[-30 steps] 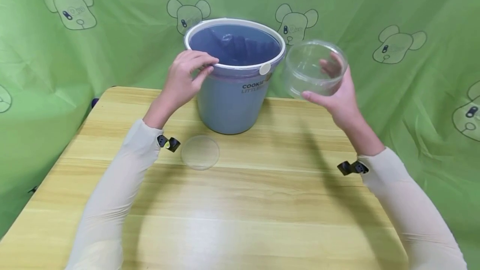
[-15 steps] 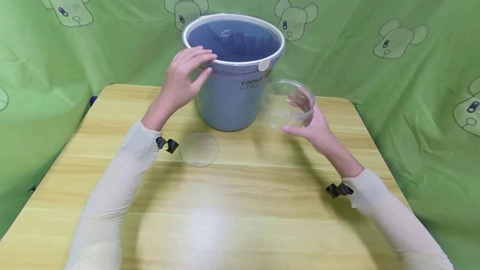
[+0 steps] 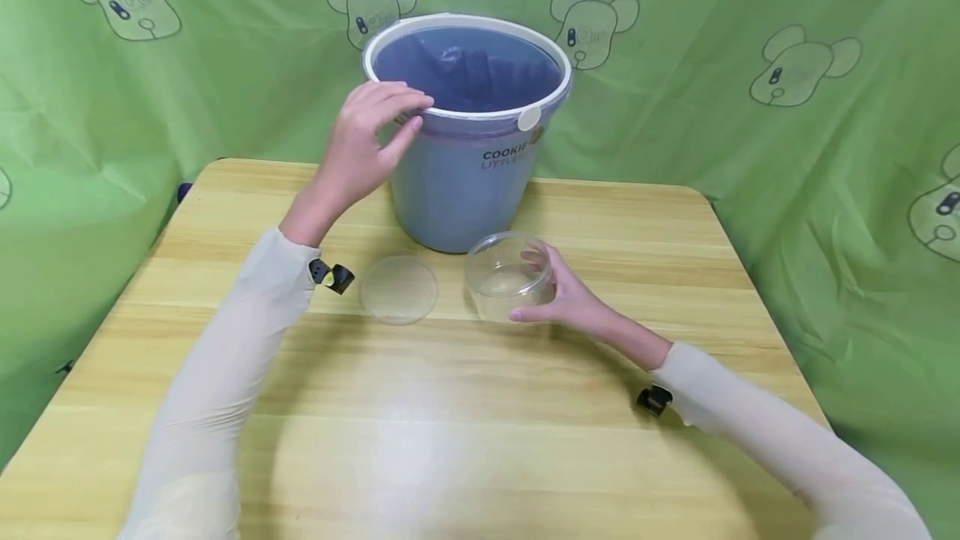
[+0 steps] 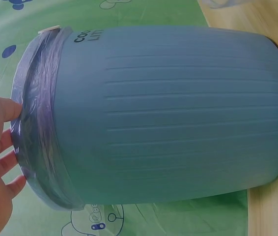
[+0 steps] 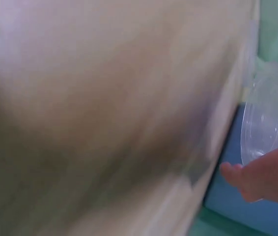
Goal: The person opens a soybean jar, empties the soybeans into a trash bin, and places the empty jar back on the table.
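Observation:
A blue trash can (image 3: 459, 190) with a white rim stands at the back of the table, lined with a translucent plastic bag (image 4: 43, 113). My left hand (image 3: 363, 140) rests on its front-left rim, fingers fairly straight and thumb apart; in the left wrist view, the fingertips (image 4: 17, 184) touch the rim. My right hand (image 3: 558, 294) grips a clear round plastic tub (image 3: 498, 277) from the right, thumb at the front and fingers behind. The tub is upright, lidless, at or just above the table; I cannot tell which. A clear round lid (image 3: 399, 290) lies flat to its left.
The wooden table (image 3: 420, 440) stretches toward me, with a green cartoon-printed cloth (image 3: 675, 23) hanging behind and at both sides. The trash can stands close to the table's far edge. Blur covers most of the right wrist view.
My right hand has brought the tub down and left, from beside the trash can's rim to near its base, right of the lid. My left hand stays on the rim.

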Demonstrator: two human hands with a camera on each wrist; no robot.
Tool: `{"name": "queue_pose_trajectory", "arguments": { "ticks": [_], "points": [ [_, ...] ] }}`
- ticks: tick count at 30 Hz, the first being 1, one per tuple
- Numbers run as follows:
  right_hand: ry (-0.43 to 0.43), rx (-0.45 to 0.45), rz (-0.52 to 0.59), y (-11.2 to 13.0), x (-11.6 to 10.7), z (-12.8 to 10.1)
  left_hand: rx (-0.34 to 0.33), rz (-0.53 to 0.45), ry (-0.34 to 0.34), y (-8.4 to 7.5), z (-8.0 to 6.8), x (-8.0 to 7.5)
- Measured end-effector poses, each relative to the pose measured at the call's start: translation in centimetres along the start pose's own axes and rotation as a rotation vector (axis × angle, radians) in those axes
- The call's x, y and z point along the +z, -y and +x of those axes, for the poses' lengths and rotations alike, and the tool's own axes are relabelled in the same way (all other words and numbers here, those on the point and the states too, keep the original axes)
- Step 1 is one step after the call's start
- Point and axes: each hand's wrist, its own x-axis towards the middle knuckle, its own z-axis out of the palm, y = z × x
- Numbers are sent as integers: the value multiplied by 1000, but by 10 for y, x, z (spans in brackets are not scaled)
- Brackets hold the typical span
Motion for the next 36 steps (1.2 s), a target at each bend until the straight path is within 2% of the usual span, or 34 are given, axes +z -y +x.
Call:
{"name": "queue_pose_trajectory", "arguments": {
  "ticks": [11,19,26,30,33,36],
  "points": [
    [-40,43,-12,-10,22,4,-19,-4,21,-1,0,2],
    [-48,69,-80,-16,29,11,13,-2,-48,0,-7,4],
    [-37,47,-118,-16,31,10,89,15,-150,-2,-18,7],
    [-21,29,-119,-14,32,9,102,17,-211,-4,-27,10],
    [5,5,-136,-13,31,10,89,27,-214,-3,-37,13],
    [30,0,-151,-11,29,11,70,35,-176,0,-48,16]
  ]
}}
